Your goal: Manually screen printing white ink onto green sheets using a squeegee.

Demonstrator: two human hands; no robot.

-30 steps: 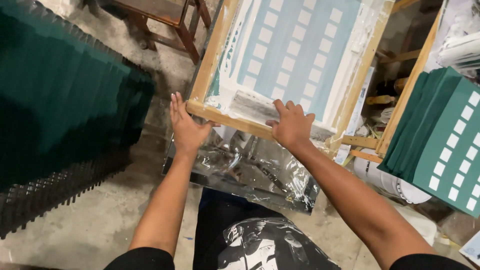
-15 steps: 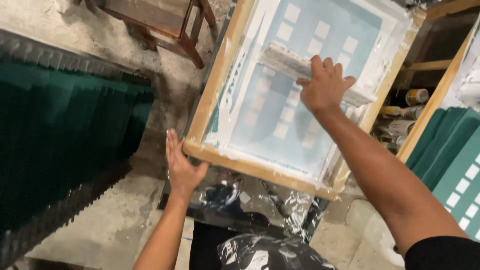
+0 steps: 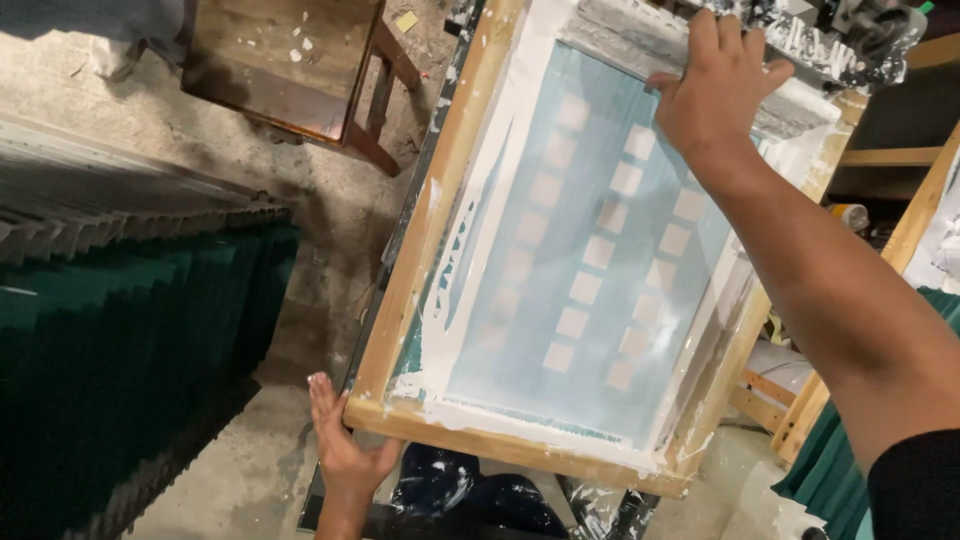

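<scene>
A wooden-framed printing screen point(image 3: 440, 210) with pale blue mesh and rows of small squares, smeared with white ink, fills the middle of the view. My left hand point(image 3: 340, 450) presses flat against the frame's near left corner, fingers spread. My right hand point(image 3: 715, 85) reaches to the far end of the screen and grips a long ink-smeared squeegee point(image 3: 640, 35) lying across the mesh there.
A long stack of dark green sheets point(image 3: 120, 350) stands in a rack at the left. A wooden stool point(image 3: 290, 70) sits on the concrete floor beyond. Crumpled plastic film point(image 3: 600, 510) lies under the frame. More green sheets point(image 3: 820, 470) are at the lower right.
My right hand has slid the squeegee from the frame's near edge up to its far end. My left hand has shifted down to the frame's corner, and the view has tilted.
</scene>
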